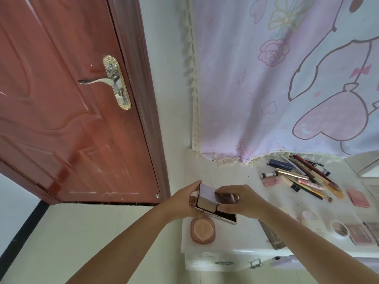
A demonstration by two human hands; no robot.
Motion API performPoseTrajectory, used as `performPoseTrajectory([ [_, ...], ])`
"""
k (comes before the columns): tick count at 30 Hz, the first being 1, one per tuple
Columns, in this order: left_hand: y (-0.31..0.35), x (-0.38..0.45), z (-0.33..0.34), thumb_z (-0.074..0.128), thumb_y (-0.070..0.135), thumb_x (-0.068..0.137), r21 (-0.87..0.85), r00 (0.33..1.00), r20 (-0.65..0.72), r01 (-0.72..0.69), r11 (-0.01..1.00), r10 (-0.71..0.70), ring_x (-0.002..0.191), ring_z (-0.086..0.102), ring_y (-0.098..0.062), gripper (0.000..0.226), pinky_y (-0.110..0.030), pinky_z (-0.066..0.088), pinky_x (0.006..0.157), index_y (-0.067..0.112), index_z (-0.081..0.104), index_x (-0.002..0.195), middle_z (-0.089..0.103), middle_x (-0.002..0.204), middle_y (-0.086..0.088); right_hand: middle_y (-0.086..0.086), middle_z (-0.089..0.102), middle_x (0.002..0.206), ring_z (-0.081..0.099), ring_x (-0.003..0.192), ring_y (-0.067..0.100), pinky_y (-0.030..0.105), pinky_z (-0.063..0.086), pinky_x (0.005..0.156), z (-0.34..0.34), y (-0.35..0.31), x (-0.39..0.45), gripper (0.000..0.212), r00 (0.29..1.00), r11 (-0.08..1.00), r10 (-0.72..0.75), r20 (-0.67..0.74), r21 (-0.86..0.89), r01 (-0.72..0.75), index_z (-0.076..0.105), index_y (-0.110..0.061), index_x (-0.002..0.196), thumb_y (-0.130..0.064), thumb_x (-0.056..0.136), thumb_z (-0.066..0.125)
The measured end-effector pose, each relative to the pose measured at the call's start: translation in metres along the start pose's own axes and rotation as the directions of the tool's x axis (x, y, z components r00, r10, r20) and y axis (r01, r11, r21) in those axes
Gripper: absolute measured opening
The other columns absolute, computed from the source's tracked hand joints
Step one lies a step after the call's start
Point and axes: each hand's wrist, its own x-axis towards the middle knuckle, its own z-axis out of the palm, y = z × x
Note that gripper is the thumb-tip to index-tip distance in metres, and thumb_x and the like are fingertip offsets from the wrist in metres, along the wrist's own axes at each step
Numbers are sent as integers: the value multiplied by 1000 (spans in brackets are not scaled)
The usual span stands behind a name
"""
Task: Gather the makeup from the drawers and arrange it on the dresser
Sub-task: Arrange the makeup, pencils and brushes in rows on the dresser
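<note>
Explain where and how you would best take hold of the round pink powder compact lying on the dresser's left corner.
Pinch the round pink powder compact across its rim from above: it lies flat, face up, so only its edges offer purchase. Its top edge sits under the square compact held by both hands, so come from the near-left side.

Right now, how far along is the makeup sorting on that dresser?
Well underway. A pile of pencils and tubes, a round powder compact and pink palettes already lie on the dresser. In hand: the left hand and right hand grip a square mirrored compact above the dresser's left end. Left: setting it down and tidying. The drawers' contents are not visible.
</note>
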Motion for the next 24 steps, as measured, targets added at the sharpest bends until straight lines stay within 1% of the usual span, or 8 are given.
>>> performPoseTrajectory([
  [5,-19,2,22,61,-7,81,-102,999,19,51,994,-49,95,56,-1,55,-12,48,81,42,44,96,57,107,10,5,64,115,57,95,15,4,37,69,6,20,0,35,983,989,128,130,58,-137,62,-15,117,-20,83,65],
  [9,-39,11,49,63,-6,74,-128,996,-4,92,987,-94,114,53,-21,62,-32,47,97,25,47,125,49,125,-8,-3,65,96,58,89,11,15,43,75,6,47,-9,17,958,953,212,195,174,-247,66,-23,102,-24,90,54],
  [11,-49,16,65,63,-3,76,-110,991,-5,136,985,-137,110,56,-21,68,-32,47,95,22,41,136,54,120,-10,7,66,91,57,82,16,22,42,75,5,62,-12,23,946,937,259,193,187,-295,66,-22,89,-26,95,44],
  [13,-57,22,82,68,5,75,-97,984,-35,172,980,-176,103,57,-16,69,-29,47,95,23,41,136,57,111,-4,25,65,97,56,78,28,27,38,72,4,78,-11,37,935,940,298,191,112,-323,66,-3,94,-28,97,39],
  [15,-58,25,99,65,-1,79,-137,971,-58,224,965,-234,100,55,-14,67,-21,46,90,20,38,136,54,106,-1,28,63,101,55,79,30,28,36,72,3,90,-7,42,930,949,300,214,29,-313,61,6,101,-28,97,37],
  [17,-55,27,113,60,-6,82,-178,959,-83,255,951,-272,101,53,-13,61,-13,45,81,27,34,127,54,107,-5,21,64,97,52,81,21,26,36,72,1,96,-1,40,929,964,265,258,-77,-253,61,3,104,-27,98,35],
  [21,-56,34,139,63,1,80,1,942,-206,273,962,-267,96,54,-12,53,-13,44,77,15,42,127,59,114,-6,12,63,93,50,82,15,21,36,67,2,107,12,38,931,975,185,315,-178,-134,61,-2,106,-29,98,36],
  [24,-57,44,153,61,4,82,81,908,-334,294,952,-252,99,55,-16,40,-13,42,77,10,48,120,57,106,-3,-5,54,73,48,77,13,7,31,57,3,116,21,33,946,977,119,301,-204,-58,62,-4,101,-27,97,39],
])
